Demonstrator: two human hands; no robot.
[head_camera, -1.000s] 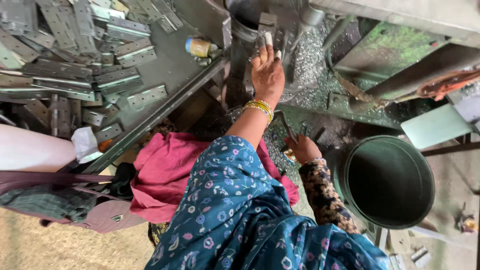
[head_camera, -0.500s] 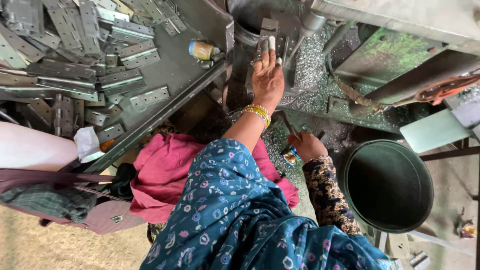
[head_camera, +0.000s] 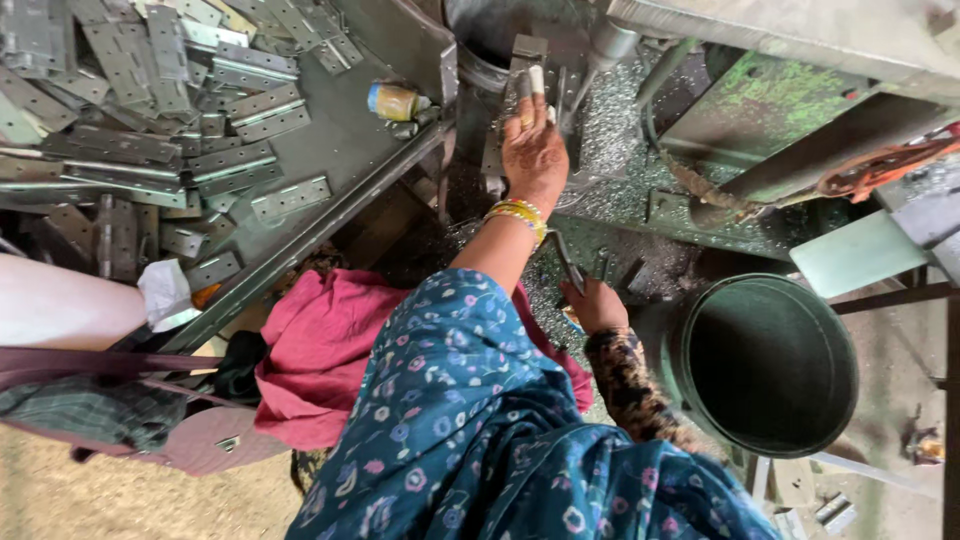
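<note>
Since a moment ago our right hand (head_camera: 597, 305) dropped lower, gripping a lever (head_camera: 566, 262). Our left hand (head_camera: 533, 145) pinches a hinge (head_camera: 527, 60) at the press (head_camera: 500, 30).

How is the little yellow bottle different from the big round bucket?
The small yellow bottle lies on its side on the grey metal tray; the green bucket stands upright lower down. The small yellow bottle is tiny and capped; the green bucket is far bigger and open on top, dark inside. Both are round containers, and neither hand touches them.

hinges (head_camera: 150, 150): bare grey metal, dull sheen
counter (head_camera: 340, 140): grey sheet metal, matt
bucket (head_camera: 770, 365): dark green, matt
sleeve (head_camera: 450, 400): printed cloth
</note>
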